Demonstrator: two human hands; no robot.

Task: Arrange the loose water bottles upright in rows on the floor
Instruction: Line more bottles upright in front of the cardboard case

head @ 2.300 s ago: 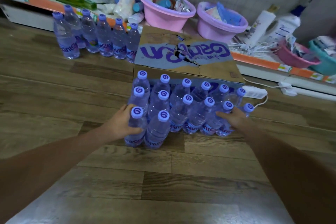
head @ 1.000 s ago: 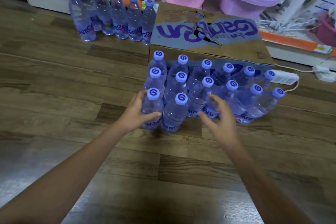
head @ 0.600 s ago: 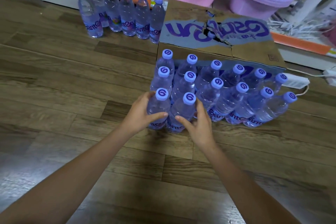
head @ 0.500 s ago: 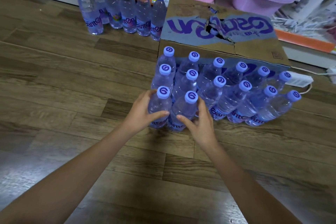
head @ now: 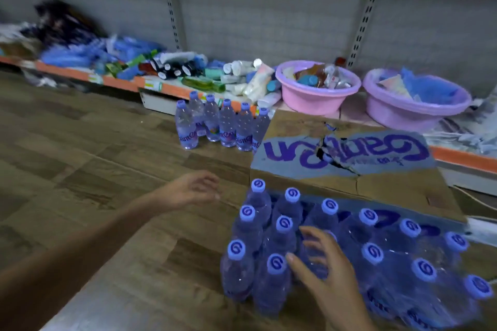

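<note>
At the upper left of the frame a low orange-edged shelf [head: 80, 76] was seen, heaped with blurred blue packets and small tubes. Below it, across the left half, brown wood-plank flooring [head: 88, 169] was spread. The left hand [head: 192, 191] was held above that floor at centre left, its grip loosely open with the fingers curled and nothing held in it. Higher up, at centre, a short row of clear plastic water bottles with lilac caps [head: 223, 126] was stood upright on the floor against the shelf front. To the right of that row a torn brown cardboard box with purple lettering [head: 349, 166] was laid. In front of the box, at lower centre and lower right, a block of clear lilac-capped water bottles [head: 282, 250] was set upright in close rows on the floor. The right hand [head: 325, 269] was placed among the caps of this block, its grip spread open; fingertips were seen close against the bottles, but no bottle was closed upon. At the upper right, two pink plastic basins [head: 317, 97] full of small goods were kept on the shelf.
</note>
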